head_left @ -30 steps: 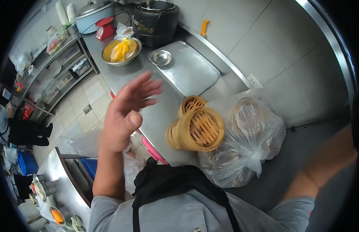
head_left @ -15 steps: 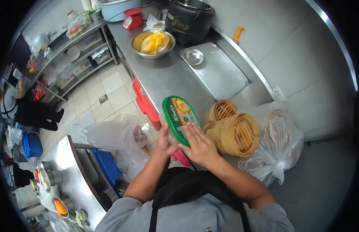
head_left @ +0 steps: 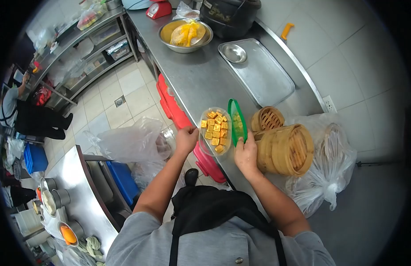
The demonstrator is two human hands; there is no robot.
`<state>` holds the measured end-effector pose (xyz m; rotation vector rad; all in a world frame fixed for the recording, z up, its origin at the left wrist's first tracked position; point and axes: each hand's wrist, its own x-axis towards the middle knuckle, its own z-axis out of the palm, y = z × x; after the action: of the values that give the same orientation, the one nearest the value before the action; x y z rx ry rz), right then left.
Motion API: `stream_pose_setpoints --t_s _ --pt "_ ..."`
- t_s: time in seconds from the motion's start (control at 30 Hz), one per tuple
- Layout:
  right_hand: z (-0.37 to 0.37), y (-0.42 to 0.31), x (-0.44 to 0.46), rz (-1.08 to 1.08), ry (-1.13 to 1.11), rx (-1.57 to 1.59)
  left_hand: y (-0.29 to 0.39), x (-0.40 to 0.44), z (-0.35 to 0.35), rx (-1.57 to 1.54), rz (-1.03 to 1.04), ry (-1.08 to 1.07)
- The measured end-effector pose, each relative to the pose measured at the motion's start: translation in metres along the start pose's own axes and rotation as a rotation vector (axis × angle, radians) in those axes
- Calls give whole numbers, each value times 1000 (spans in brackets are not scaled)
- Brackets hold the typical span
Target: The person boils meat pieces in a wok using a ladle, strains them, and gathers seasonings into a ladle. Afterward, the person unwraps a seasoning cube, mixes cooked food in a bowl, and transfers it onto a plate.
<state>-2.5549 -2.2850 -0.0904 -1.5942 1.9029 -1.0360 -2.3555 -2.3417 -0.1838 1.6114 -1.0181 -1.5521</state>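
Observation:
My left hand (head_left: 186,139) grips the near-left side of a clear oval plastic tub (head_left: 205,145), fingers closed at its rim. Inside the tub lie several bouillon cubes (head_left: 215,129) wrapped in gold foil. My right hand (head_left: 246,154) pinches the lower end of the green lid (head_left: 232,106), which stands tilted on edge along the tub's right side, top face turned away. Both are over the front edge of the steel counter (head_left: 181,82). Just right of my right hand sits a large bamboo steamer (head_left: 276,153), with a smaller bamboo steamer (head_left: 262,119) behind it.
Farther back are a metal tray (head_left: 272,80) with a small metal bowl (head_left: 234,52), a larger bowl (head_left: 187,48) and a black pot (head_left: 229,15). A tied plastic bag (head_left: 323,186) lies at right. Another person (head_left: 30,117) stands at far left.
The green lid has come off the tub, showing the gold cubes. My right hand has moved right with the lid; my left hand keeps the tub. The view has shifted slightly.

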Motion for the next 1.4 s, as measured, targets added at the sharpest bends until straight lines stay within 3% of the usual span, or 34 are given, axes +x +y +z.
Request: stream_pose_setpoints --t_s 0.03,0.07,0.13,0.17,0.23,0.27,0.37,0.5,0.7,0.9,0.93,1.0,1.07,1.1,1.17,1.23,1.3,1.4 --pt "0 0 -1 -21 25 48 0 1 0 442 264 141" --pt "-1 -1 -3 -40 55 94 9 -1 2 448 264 127" --pt "-4 -1 -3 -34 63 88 40 -9 16 538 958 536" --pt "-6 -1 -4 -38 59 86 42 -10 26 535 960 526" --pt "-7 -3 -6 -14 70 102 47 -9 47 779 791 22" --pt "-6 -6 -7 6 74 124 48 -3 56 878 715 -21" --pt "-10 -16 -10 -35 155 78 49 10 66 888 639 96" --pt "-10 -11 -18 -8 160 59 44 28 64 1042 931 31" --pt "-11 -13 -28 69 114 87 46 39 69 1099 741 -36" --pt "-4 -10 -29 -62 116 117 50 52 70 1190 706 -136" --pt "-1 -12 -28 -98 78 -6 50 50 66 1189 708 -135" --pt "5 -9 -21 -146 45 -128 82 23 39 807 682 131" --pt "21 12 -17 -460 -119 -398 80 19 11 484 492 354" --pt "23 7 -20 -460 -124 -396 66 21 0 486 488 356" --pt "27 -6 -23 -477 -377 -418 24 33 -9 -226 146 178" --pt "31 -8 -9 -449 -423 -404 -27 35 -8 -414 18 41" --pt "42 3 13 -361 -197 -668 -32 13 6 -545 -202 -37" --pt "56 6 30 -269 -253 -606 -23 -15 25 -657 -181 -152"
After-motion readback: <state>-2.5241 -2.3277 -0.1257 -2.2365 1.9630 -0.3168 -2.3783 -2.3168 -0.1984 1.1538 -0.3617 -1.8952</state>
